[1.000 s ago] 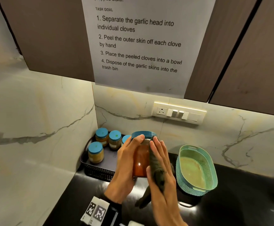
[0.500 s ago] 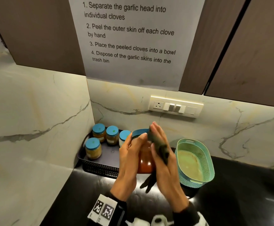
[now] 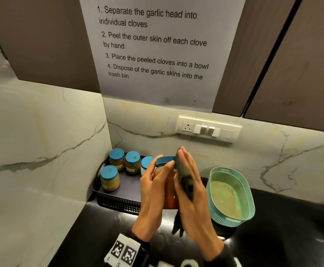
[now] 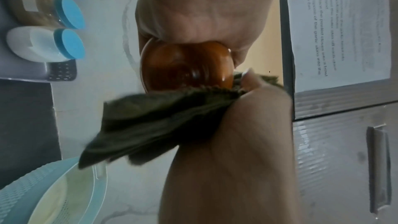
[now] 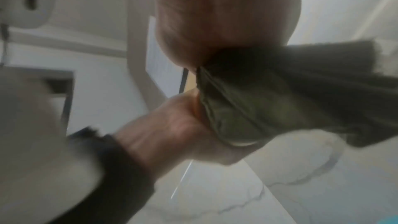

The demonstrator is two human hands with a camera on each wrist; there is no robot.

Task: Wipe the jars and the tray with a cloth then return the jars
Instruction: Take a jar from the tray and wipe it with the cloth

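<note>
Holding a jar [image 3: 169, 197] of red-orange contents above the black desk [image 3: 292, 228], the left hand [image 3: 153, 191] wraps it from the left, its grip curled round the glass with the thumb near the blue lid [image 3: 165, 160]; the right hand [image 3: 191, 191] lies flat against the jar's right side, fingers straight and close together, pointing up and away, pressing a dark green cloth [image 3: 184, 178] to the glass; a loose end of the cloth hangs below the jar.

From the head view the jar's body is mostly hidden between the two hands; the left wrist view shows its round base [image 4: 187, 65] from below, amber and glossy, with the cloth [image 4: 155, 125] spread under the right palm and a fingertip poking through near the jar's edge; the right wrist view is blurred and shows only the cloth [image 5: 280, 94] bunched between palm and the other hand.

Only the head view shows the whole dark tray [image 3: 118, 197] in the corner, with four blue-lidded jars [image 3: 110, 178] standing upright in it; three hold tan contents and one looks white; a teal basket [image 3: 232, 197] sits on the desk just right of the hands; a printed sheet [image 3: 157, 45] hangs on the cabinet above.
</note>
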